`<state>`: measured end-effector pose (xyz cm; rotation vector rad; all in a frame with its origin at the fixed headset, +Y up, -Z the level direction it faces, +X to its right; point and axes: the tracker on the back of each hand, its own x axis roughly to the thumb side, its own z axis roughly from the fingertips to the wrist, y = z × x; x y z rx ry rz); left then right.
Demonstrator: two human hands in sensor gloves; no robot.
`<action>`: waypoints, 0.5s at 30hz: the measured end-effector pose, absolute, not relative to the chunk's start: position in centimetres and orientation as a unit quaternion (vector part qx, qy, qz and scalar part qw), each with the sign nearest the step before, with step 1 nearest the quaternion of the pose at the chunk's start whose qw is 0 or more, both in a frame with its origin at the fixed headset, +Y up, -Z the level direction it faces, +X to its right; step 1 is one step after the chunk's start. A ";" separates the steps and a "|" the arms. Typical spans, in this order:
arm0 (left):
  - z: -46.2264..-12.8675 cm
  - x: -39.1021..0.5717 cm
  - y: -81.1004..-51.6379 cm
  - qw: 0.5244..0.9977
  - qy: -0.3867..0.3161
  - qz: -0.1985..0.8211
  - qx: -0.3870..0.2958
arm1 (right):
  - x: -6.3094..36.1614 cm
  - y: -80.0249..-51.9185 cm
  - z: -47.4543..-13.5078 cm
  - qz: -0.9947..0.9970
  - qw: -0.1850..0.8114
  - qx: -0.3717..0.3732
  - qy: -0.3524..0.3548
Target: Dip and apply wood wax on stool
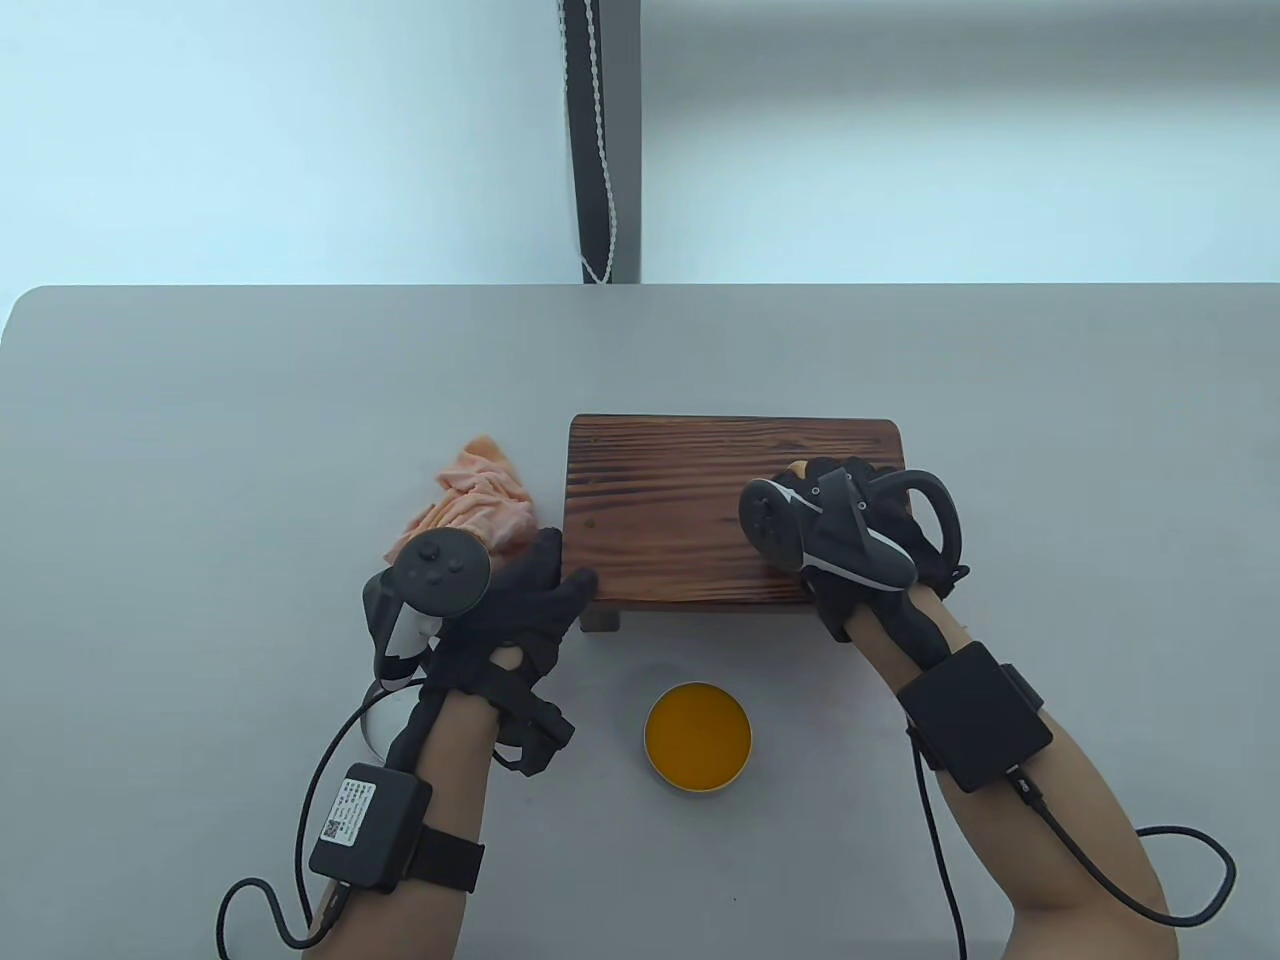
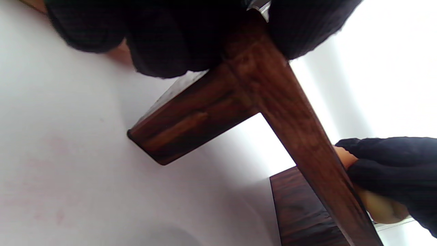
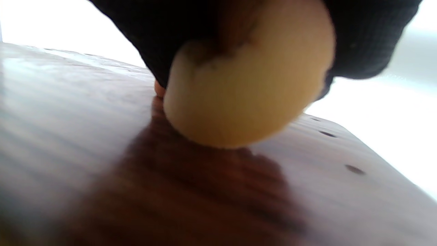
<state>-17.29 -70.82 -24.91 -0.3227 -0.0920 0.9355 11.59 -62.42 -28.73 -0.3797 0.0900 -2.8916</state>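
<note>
A small dark wooden stool (image 1: 680, 500) stands mid-table. My right hand (image 1: 850, 500) is over its right part and grips a round yellow sponge pad (image 3: 245, 99), pressed against the stool top (image 3: 136, 171); in the table view only a tip of the pad (image 1: 797, 467) shows. At the stool's near left corner my left hand (image 1: 545, 590) grips the edge, its fingers curled round the corner by the leg (image 2: 184, 126). An open tin of orange wax (image 1: 697, 737) sits on the table in front of the stool.
A crumpled peach cloth (image 1: 470, 500) lies left of the stool, just beyond my left hand. The grey table (image 1: 200, 450) ends at a rounded far edge, with a dark post and a hanging cord (image 1: 600, 140) behind it.
</note>
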 end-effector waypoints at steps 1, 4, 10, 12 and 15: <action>-24.9 -17.3 -70.8 0.879 -0.044 0.449 -0.154 | 11.6 -62.3 -28.4 -0.984 0.114 -0.133 0.020; -24.9 -17.3 -70.8 0.880 -0.043 0.448 -0.153 | 11.4 -61.9 -27.2 -0.981 0.110 -0.160 -0.012; -24.9 -17.3 -70.9 0.878 -0.044 0.452 -0.152 | 11.7 -62.4 -28.5 -0.986 0.101 -0.132 0.024; -24.9 -17.3 -70.9 0.878 -0.044 0.452 -0.153 | 12.0 -62.2 -28.8 -0.985 0.124 -0.121 0.004; -24.9 -17.3 -70.9 0.878 -0.044 0.451 -0.152 | 11.7 -62.0 -27.8 -0.980 0.136 -0.142 -0.016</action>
